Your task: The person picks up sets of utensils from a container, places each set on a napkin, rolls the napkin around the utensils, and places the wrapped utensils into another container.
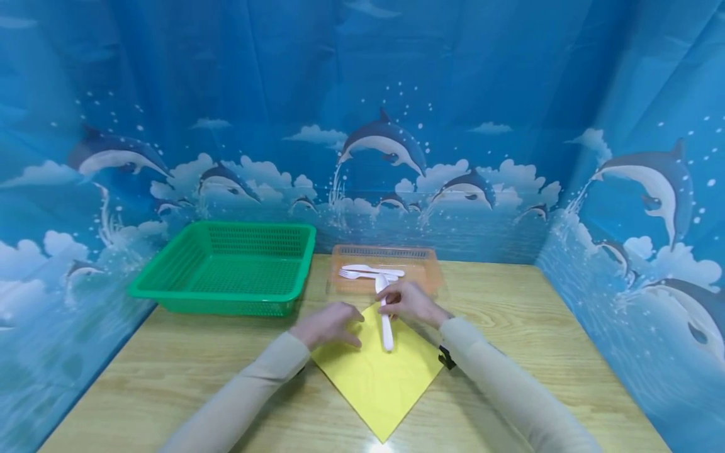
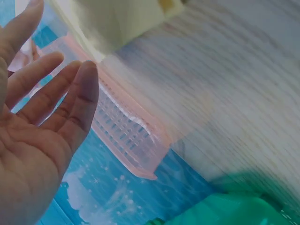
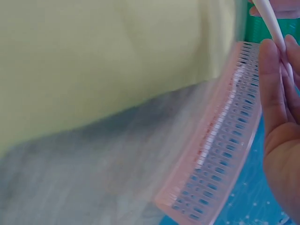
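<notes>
A white plastic spoon [image 1: 387,333] is pinched in my right hand [image 1: 413,303], its bowl toward the back and its handle toward me over the yellow napkin [image 1: 382,396]. In the right wrist view, thumb and fingers close on the spoon [image 3: 271,21]. The napkin lies like a diamond, one corner pointing at me. My left hand [image 1: 333,324] hovers at the napkin's left side, fingers apart; the left wrist view shows its palm [image 2: 33,145] holding nothing. Just behind, a white plastic knife [image 1: 391,272] and fork [image 1: 352,275] rest in the small orange basket [image 1: 421,277].
A large green basket [image 1: 226,302] stands at the back left of the wooden table [image 1: 510,327]. Blue dolphin-printed curtains [image 1: 294,82] hang behind the table and along both sides. Something small and black [image 1: 446,357] shows beneath my right wrist.
</notes>
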Action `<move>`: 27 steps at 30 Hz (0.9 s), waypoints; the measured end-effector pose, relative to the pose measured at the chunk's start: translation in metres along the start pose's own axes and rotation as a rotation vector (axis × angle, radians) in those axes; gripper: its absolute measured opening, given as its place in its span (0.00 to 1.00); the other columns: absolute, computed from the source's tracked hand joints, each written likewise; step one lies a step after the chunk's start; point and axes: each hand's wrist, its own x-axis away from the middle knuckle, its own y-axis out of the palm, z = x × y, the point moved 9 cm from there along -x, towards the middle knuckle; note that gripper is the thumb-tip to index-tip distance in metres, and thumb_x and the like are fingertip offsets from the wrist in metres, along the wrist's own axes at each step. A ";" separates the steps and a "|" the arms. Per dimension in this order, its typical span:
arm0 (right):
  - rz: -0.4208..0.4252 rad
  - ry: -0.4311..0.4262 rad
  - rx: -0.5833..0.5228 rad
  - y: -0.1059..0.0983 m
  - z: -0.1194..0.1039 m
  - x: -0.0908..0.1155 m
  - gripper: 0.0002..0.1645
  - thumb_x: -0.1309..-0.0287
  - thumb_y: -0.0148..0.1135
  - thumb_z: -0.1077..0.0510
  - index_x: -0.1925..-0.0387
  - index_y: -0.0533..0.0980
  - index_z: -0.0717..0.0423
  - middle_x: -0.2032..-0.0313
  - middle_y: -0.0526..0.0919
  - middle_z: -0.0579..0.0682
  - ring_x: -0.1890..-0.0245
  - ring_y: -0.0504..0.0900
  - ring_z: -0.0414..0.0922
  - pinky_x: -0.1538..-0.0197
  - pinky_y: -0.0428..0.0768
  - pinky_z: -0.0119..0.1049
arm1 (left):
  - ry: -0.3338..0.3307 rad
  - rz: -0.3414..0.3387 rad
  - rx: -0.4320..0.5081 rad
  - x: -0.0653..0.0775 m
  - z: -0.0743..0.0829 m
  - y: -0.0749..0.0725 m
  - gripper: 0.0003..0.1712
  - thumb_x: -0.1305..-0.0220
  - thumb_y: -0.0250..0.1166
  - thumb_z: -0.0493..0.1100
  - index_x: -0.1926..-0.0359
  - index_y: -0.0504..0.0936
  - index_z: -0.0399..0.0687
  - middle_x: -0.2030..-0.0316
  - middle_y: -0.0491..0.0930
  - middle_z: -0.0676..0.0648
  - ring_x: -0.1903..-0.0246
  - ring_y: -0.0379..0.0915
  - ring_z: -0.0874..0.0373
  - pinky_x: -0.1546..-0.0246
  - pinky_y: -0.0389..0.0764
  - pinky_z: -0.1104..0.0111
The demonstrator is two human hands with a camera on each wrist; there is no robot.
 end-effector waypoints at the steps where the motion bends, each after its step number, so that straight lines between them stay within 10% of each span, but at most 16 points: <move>1: -0.007 0.010 0.002 0.002 0.002 0.001 0.20 0.45 0.70 0.64 0.50 0.80 0.66 0.71 0.86 0.52 0.73 0.85 0.49 0.68 0.86 0.44 | 0.009 -0.011 -0.006 0.001 0.002 0.002 0.32 0.51 0.77 0.51 0.47 0.82 0.39 0.49 0.84 0.43 0.50 0.81 0.51 0.47 0.81 0.64; 20: -0.059 0.141 -0.126 0.020 0.022 0.002 0.17 0.42 0.68 0.63 0.52 0.80 0.67 0.73 0.84 0.53 0.79 0.82 0.41 0.69 0.86 0.41 | 0.115 -0.068 -0.098 0.007 0.008 0.015 0.22 0.57 0.79 0.57 0.68 0.83 0.47 0.71 0.81 0.54 0.74 0.68 0.66 0.69 0.76 0.76; 27: -0.079 0.177 -0.167 0.026 0.028 0.000 0.15 0.41 0.66 0.64 0.53 0.80 0.67 0.73 0.84 0.53 0.77 0.84 0.42 0.68 0.87 0.40 | 0.131 -0.043 -0.101 0.010 0.009 0.017 0.30 0.56 0.79 0.56 0.55 0.85 0.43 0.58 0.86 0.47 0.58 0.80 0.57 0.50 0.80 0.68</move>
